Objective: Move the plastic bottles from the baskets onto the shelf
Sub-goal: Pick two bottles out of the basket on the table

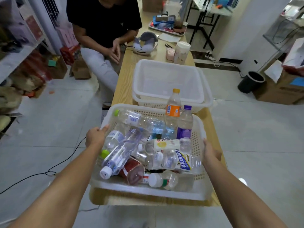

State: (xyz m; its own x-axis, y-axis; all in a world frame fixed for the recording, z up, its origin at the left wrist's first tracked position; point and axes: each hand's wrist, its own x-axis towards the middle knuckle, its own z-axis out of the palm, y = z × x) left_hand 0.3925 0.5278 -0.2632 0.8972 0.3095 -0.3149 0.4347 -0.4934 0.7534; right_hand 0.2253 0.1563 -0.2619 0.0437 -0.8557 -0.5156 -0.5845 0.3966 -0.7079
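Note:
A white perforated basket (125,186) sits at the near end of a wooden table (125,79), filled with several plastic bottles lying in a heap. Among them are a clear bottle with a white cap (120,153), a red-labelled bottle (133,171) and a white-capped one (164,179) at the front. An orange-labelled bottle (173,106) and a purple-labelled bottle (185,124) stand upright at the basket's far right. My left hand (96,135) grips the basket's left rim. My right hand (211,153) grips its right rim.
Two stacked white baskets (164,76), with nothing in them, stand behind the full one. A seated person (105,30) is at the table's left side. A headset (145,43), cups and a tray lie further back. Metal shelving (18,51) runs along the left; a black bin (251,81) stands right.

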